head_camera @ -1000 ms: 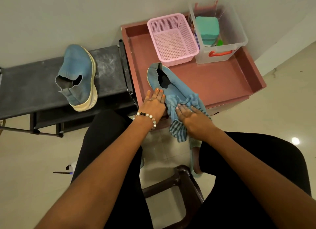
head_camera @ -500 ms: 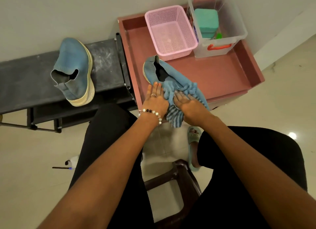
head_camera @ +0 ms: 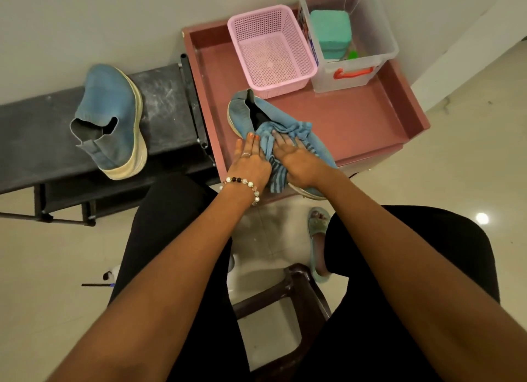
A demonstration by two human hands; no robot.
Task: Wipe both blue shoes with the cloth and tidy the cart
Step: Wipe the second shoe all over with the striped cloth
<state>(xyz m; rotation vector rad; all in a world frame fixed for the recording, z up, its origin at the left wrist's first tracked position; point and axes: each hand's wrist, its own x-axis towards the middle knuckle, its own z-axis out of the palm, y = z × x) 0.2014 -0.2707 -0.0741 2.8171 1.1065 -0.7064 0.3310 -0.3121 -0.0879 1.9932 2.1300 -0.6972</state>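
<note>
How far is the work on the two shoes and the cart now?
Nothing looks finished. In hand: the right hand presses the cloth on the shoe on the cart, while the left hand steadies it. Left: the second shoe waits on the black bench, then tidying the cart.

Single head view, looking steeply down, close over cart.

Wall: plain, off-white, unmarked.
Floor: glossy cream tiles with thin joints.
Light: a small bright reflection on the tiles at right.
Desk: black, scuffed top, thin metal legs, against the wall.
Stool: dark brown, open frame, low in view.
</note>
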